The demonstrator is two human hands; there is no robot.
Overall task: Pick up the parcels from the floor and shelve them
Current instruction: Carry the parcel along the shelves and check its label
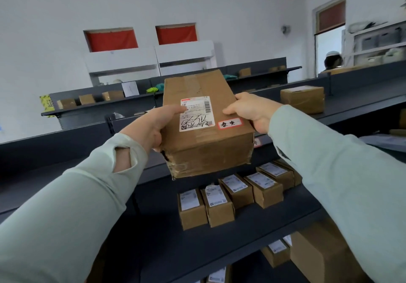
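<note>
A brown cardboard parcel point(204, 146) with a white shipping label and a red-bordered sticker is held up in front of the dark shelving. My left hand point(153, 124) grips its left side, thumb on the label. My right hand point(252, 111) holds its right side. The parcel hovers above the upper shelf board point(66, 142), its near end dented and taped. Both sleeves are pale green.
Several small labelled boxes point(230, 197) stand in a row on the shelf below. Another box point(303, 99) sits on the upper shelf at right. A larger carton point(318, 256) lies lower right. More shelves with parcels run behind; a person stands by the far doorway.
</note>
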